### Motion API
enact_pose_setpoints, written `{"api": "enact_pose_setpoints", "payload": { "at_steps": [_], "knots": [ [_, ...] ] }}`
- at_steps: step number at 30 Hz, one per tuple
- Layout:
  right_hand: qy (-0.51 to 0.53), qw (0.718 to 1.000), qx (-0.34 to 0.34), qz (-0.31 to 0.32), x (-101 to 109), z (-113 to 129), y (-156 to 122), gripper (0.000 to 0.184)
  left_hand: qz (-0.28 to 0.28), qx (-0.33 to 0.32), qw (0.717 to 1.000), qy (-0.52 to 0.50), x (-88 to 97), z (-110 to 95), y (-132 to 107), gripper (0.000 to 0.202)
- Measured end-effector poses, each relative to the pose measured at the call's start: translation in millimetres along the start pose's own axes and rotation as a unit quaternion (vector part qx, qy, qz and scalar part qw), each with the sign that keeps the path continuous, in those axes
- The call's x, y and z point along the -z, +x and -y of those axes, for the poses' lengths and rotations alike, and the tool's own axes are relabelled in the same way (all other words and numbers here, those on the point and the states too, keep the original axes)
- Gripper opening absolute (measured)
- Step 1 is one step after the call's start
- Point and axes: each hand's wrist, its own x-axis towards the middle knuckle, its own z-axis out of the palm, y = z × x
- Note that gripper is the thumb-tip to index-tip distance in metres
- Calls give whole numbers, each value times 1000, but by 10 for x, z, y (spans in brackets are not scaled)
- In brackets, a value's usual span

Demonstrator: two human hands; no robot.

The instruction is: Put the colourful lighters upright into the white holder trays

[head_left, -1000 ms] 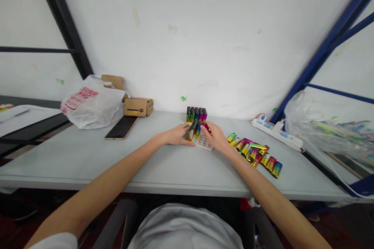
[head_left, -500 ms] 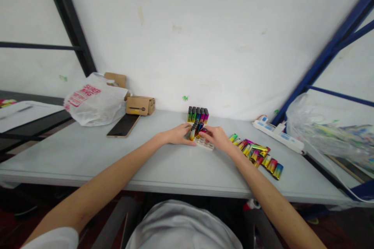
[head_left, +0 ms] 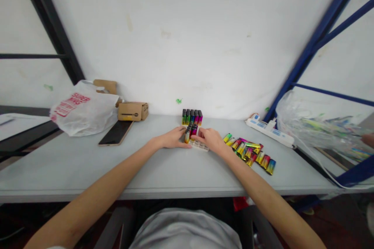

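Observation:
A white tray with round holes (head_left: 201, 147) lies on the table between my hands. Several black-topped lighters (head_left: 187, 135) stand upright at its left end. My left hand (head_left: 173, 138) is curved around that end, thumb along the near side and fingers behind, gripping the tray. My right hand (head_left: 210, 139) reaches over the tray from the right, its thumb and fingers pinched at a purple lighter (head_left: 194, 129) among the standing ones. The fingers partly hide this lighter's lower part. Just behind the tray stands a tight block of upright coloured lighters (head_left: 192, 116).
Loose shiny lighters (head_left: 248, 151) lie in a pile right of my right forearm. Behind them is a white power strip (head_left: 270, 132). At left are a phone (head_left: 116, 133), a cardboard box (head_left: 133, 111) and a white plastic bag (head_left: 84, 109). A person's hand (head_left: 368, 139) shows at the far right edge.
My right hand has brought the lighter in its fingers leftward and down to those standing in the tray. My left hand stays at the tray. The whole view has shifted slightly.

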Motion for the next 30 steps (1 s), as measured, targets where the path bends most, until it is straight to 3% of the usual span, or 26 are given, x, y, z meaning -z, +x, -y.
{"api": "enact_pose_setpoints", "payload": {
  "at_steps": [4,7,9,11,13,17,20,23,27,30],
  "knots": [
    [-14,997,-72,-28,166,-180,-7,58,-6,-21,1000,1,15,-20,3,89],
    [-62,984,-161,-37,266,-372,-34,49,1,-13,1000,2,23,-28,0,88],
    [-93,970,-225,-15,286,-526,-82,41,7,-4,1000,4,23,-25,-5,88],
    [-105,955,-275,25,270,-686,-138,46,10,5,1000,7,19,-15,-9,89],
    [-93,949,-293,66,231,-828,-175,48,12,13,1000,11,11,-4,-11,90],
    [-52,968,-232,83,139,-962,-132,45,12,7,1000,13,4,4,-9,90],
    [-11,986,-152,61,90,-918,-48,50,12,2,1000,13,10,-6,-7,89],
    [33,991,-127,35,80,-831,-1,48,10,6,1000,10,17,-20,-7,89],
    [131,985,-112,-14,102,-753,12,26,11,7,1000,3,19,-29,-4,91],
    [299,950,-83,-38,96,-699,16,31,7,-5,1000,3,15,-26,1,93]
  ]
}}
